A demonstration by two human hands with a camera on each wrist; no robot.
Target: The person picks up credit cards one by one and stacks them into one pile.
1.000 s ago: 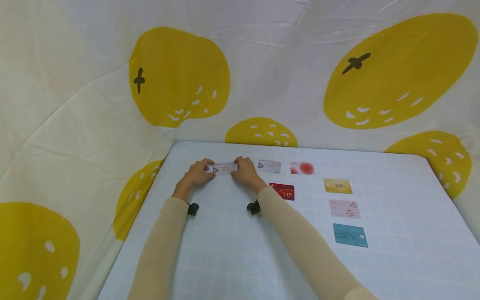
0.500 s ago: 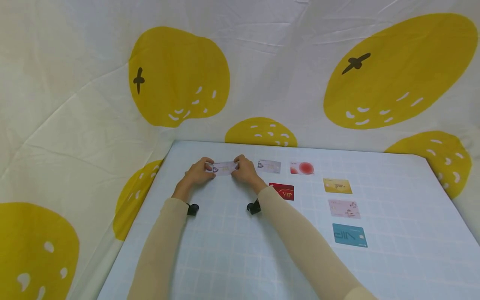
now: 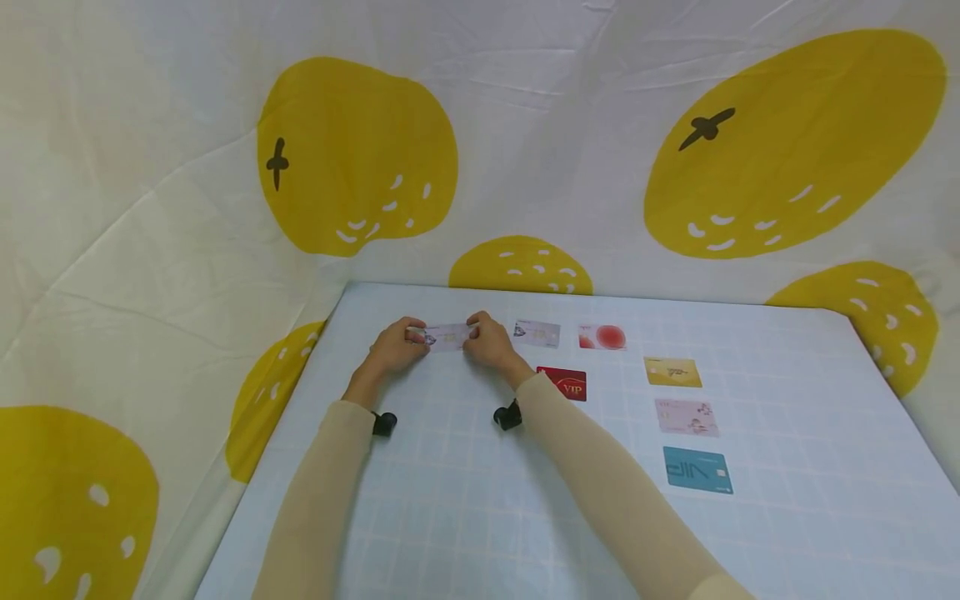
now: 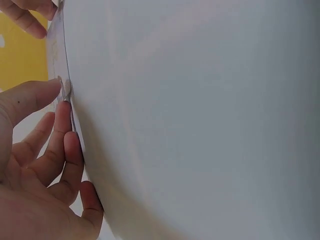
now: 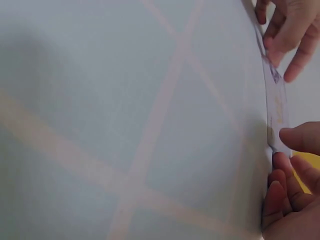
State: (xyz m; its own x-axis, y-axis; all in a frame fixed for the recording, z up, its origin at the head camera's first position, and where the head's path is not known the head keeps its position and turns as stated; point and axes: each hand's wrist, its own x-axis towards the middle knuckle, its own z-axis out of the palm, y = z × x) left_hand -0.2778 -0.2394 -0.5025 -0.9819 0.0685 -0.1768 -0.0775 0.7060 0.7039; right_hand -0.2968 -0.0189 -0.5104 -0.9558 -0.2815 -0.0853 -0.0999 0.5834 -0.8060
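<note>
A pale lilac plastic card (image 3: pixel 447 337) lies flat toward the table's far left, with a hand at each short end. My left hand (image 3: pixel 397 344) pinches its left end; in the left wrist view the thumb (image 4: pixel 47 91) is on top and a fingertip beneath. At the right end my right hand (image 3: pixel 491 342) pinches it too. The right wrist view shows the purple emblem and gold print on the card (image 5: pixel 276 102) between both hands. Just right of my right hand is a similar lilac card (image 3: pixel 537 333).
A white card with red circles (image 3: pixel 602 337) lies farther right. A red VIP card (image 3: pixel 572 387) is partly covered by my right sleeve. Gold (image 3: pixel 672 372), pink (image 3: pixel 687 417) and teal (image 3: pixel 697 471) cards form a column on the right. A fruit-print cloth (image 3: pixel 517 167) hangs behind the table.
</note>
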